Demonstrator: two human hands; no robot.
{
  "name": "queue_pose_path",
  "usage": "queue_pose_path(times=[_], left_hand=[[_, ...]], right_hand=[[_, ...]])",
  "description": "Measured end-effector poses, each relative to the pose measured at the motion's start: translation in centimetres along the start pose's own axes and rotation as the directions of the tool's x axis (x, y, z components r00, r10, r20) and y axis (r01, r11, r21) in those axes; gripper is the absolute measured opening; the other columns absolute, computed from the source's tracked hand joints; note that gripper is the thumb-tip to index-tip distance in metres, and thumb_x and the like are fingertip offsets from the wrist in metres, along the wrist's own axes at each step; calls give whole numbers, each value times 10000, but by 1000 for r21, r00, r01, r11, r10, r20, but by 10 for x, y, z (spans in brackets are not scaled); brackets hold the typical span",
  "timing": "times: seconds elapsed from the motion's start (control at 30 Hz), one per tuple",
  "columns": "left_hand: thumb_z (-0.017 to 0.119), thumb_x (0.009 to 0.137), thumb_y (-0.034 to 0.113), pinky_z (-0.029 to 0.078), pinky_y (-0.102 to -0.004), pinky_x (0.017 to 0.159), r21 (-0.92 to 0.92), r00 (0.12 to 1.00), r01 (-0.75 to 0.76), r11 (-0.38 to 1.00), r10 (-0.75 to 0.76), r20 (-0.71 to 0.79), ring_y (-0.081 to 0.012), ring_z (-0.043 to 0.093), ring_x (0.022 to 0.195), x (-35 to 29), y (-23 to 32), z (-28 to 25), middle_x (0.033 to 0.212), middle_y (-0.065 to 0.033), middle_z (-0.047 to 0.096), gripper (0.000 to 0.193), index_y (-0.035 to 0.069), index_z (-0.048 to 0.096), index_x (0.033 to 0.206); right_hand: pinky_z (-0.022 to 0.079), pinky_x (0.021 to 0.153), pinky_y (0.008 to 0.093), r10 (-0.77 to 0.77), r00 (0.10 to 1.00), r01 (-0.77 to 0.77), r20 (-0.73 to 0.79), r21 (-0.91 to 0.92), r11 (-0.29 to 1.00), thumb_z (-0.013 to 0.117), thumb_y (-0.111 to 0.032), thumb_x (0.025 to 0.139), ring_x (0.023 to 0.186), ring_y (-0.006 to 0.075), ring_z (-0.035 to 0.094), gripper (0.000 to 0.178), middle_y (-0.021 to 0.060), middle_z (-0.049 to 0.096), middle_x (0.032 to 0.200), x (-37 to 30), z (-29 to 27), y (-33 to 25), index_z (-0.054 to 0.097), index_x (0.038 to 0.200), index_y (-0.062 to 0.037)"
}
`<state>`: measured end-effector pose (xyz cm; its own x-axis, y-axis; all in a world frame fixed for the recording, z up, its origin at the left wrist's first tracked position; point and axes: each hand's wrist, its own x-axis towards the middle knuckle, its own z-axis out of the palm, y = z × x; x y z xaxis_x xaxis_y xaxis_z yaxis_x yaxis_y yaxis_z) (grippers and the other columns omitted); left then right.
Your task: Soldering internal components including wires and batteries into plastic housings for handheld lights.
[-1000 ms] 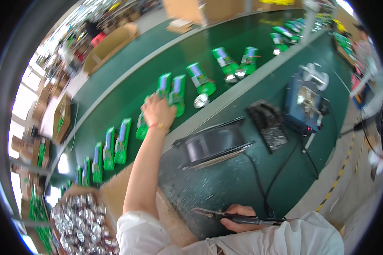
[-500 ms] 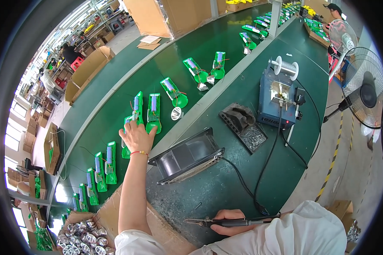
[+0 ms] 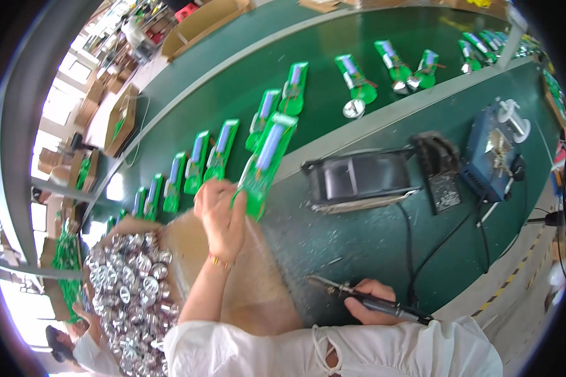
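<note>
My left hand (image 3: 221, 220) grips the rounded lower end of a green plastic flashlight housing (image 3: 258, 182), raised above the bench edge. A lilac battery (image 3: 271, 146) lies along the open shell, and thin wiring shows near my fingers, somewhat blurred. In my right hand (image 3: 372, 300), low at the right, is a soldering iron (image 3: 390, 308); its tip points left over the bench. Similar green housings (image 3: 222, 147) with batteries lie in a row along the green conveyor (image 3: 324, 125) beyond my left hand. A round silver reflector (image 3: 354, 109) sits against one of them.
A box of shiny reflectors (image 3: 129, 301) stands at lower left beside brown cardboard (image 3: 233, 276). On the bench are a black box fan (image 3: 361, 179), a dirty black holder (image 3: 440, 169) and a blue soldering station (image 3: 487, 154) with a solder spool (image 3: 513, 119). Another person (image 3: 85, 349) is at lower left.
My left hand has picked a green housing off the conveyor and brought it nearer. The view has swung left, showing more of the reflector box. My right hand still holds the soldering iron.
</note>
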<state>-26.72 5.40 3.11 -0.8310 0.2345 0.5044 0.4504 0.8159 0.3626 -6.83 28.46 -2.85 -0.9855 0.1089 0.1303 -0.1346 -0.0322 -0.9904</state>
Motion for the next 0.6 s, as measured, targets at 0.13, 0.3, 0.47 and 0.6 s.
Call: queue_pose_path(times=[0.13, 0.3, 0.47, 0.6], left_hand=[[585, 808, 112, 324, -417, 871, 170, 965, 260, 951, -251, -72, -288, 470, 938, -107, -28, -76, 885, -89, 545, 119, 10, 611, 754], [639, 793, 235, 309, -404, 889, 497, 850, 488, 718, -520, -83, -272, 441, 983, -184, -47, -143, 953, -96, 537, 206, 31, 609, 796], [688, 704, 227, 336, -418, 943, 35, 917, 397, 917, -395, -65, -305, 437, 1100, -95, 2, -148, 1134, -151, 491, 371, 54, 597, 1019], [411, 868, 557, 338, -381, 928, -936, 818, 337, 106, 460, 346, -257, 464, 1073, -33, 112, -81, 1133, -160, 498, 630, -14, 548, 1095]], right_hand=[[445, 511, 269, 27, 994, -26, 106, -12, 1000, 706, -72, 725, 567, 145, 565, 201, 110, 607, 702, 7, -1, 3, 535, 810, -12], [438, 495, 264, 19, 996, -18, 92, -17, 1000, 684, -69, 747, 544, 135, 553, 165, 98, 600, 679, 3, -2, -3, 539, 794, -5], [435, 513, 251, 95, 994, -88, 60, -101, 991, 692, -94, 751, 548, 121, 538, 161, 79, 595, 670, -6, 2, 0, 564, 801, -11], [456, 570, 285, 180, 981, -186, -69, -84, 979, 689, -96, 748, 614, 134, 559, 147, 64, 596, 702, -21, -5, 17, 576, 808, -25]])
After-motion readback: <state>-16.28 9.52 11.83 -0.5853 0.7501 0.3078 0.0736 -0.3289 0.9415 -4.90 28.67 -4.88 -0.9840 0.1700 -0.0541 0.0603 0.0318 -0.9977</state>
